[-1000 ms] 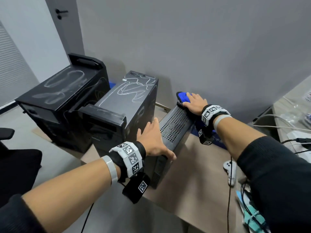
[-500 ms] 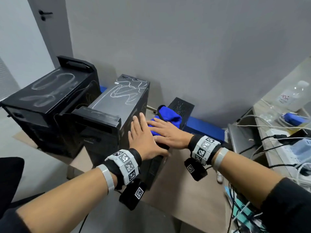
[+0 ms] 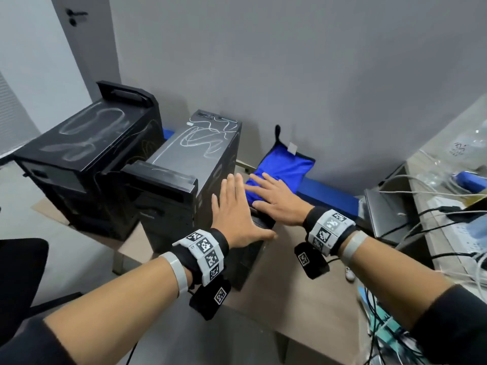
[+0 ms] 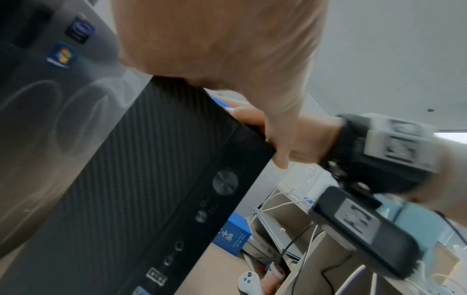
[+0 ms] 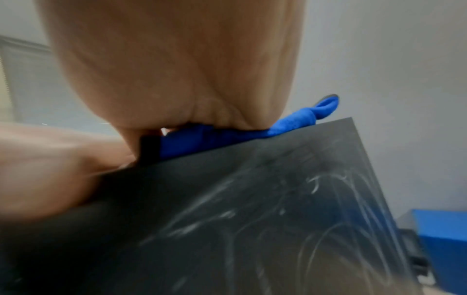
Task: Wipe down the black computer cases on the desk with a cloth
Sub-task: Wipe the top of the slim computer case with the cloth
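Pressing flat: my right hand (image 3: pixel 279 204), fingers spread and straight, palm down on the blue cloth (image 3: pixel 283 164), which lies spread over the top of the small case (image 4: pixel 141 179) at the right of the row. Cloth: one black loop at its far corner, a white tag near the wall (image 3: pixel 316 75), its far end draped over the back of the case top. Left hand (image 3: pixel 237 214): fingers straight and close together, palm laid on the near end of the same case top, thumb out along the front edge, just beside my right hand; this grip pinches nothing. Small case: black, textured front panel with a round button and a row of ports, seen in the left wrist view; its side panel (image 5: pixel 252 219) carries pale chalky scribbles in the right wrist view. Middle case (image 3: pixel 200 164): black, upright, just left of the small one, white scribbles on top. Left case (image 3: pixel 87 154): black, larger, handle at the back, looping pale marks on top. All three stand on the counter (image 3: pixel 303 285) against the grey wall. Further items: blue box (image 3: pixel 329 196) behind the small case; laptop (image 3: pixel 387 214) and loose white cables (image 3: pixel 421 180) to the right; white controller (image 4: pixel 248 281) near the counter edge; black chair (image 3: pixel 21 272) at lower left; door (image 3: pixel 87 35) at upper left.
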A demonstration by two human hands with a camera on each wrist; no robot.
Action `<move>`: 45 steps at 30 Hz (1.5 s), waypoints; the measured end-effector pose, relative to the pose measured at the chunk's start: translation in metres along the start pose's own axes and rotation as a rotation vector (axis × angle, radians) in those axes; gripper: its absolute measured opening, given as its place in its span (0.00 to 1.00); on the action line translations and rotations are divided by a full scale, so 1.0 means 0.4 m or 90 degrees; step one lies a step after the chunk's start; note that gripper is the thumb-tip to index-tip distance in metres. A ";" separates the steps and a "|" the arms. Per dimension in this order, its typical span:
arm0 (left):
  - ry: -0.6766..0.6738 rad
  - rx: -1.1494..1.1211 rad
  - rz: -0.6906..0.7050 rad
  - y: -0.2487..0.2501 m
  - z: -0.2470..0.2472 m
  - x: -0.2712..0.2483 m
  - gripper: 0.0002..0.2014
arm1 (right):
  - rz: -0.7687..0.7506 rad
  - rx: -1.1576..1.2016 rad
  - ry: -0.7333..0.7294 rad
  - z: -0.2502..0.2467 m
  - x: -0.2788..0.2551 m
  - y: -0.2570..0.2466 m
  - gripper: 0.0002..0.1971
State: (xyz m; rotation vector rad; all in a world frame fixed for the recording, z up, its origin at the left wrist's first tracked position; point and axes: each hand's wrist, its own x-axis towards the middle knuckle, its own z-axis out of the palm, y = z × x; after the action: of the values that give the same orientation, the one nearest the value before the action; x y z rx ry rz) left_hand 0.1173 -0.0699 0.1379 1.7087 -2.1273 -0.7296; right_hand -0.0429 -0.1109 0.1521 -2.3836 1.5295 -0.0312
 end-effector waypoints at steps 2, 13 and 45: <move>0.005 -0.007 0.004 0.002 -0.005 0.001 0.74 | -0.115 0.048 0.011 0.023 -0.059 -0.037 0.25; -0.001 -0.017 0.124 -0.001 -0.031 0.042 0.59 | 0.153 0.056 0.225 0.021 0.043 0.047 0.39; -0.051 -0.032 0.033 -0.001 -0.001 0.059 0.44 | 0.192 -0.046 0.205 -0.006 0.124 0.235 0.39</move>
State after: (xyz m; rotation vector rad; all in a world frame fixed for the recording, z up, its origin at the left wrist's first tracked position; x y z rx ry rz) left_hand 0.1125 -0.0931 0.1363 1.6188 -2.1788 -0.8429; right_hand -0.1048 -0.1918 0.1219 -2.2563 2.0552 -0.3118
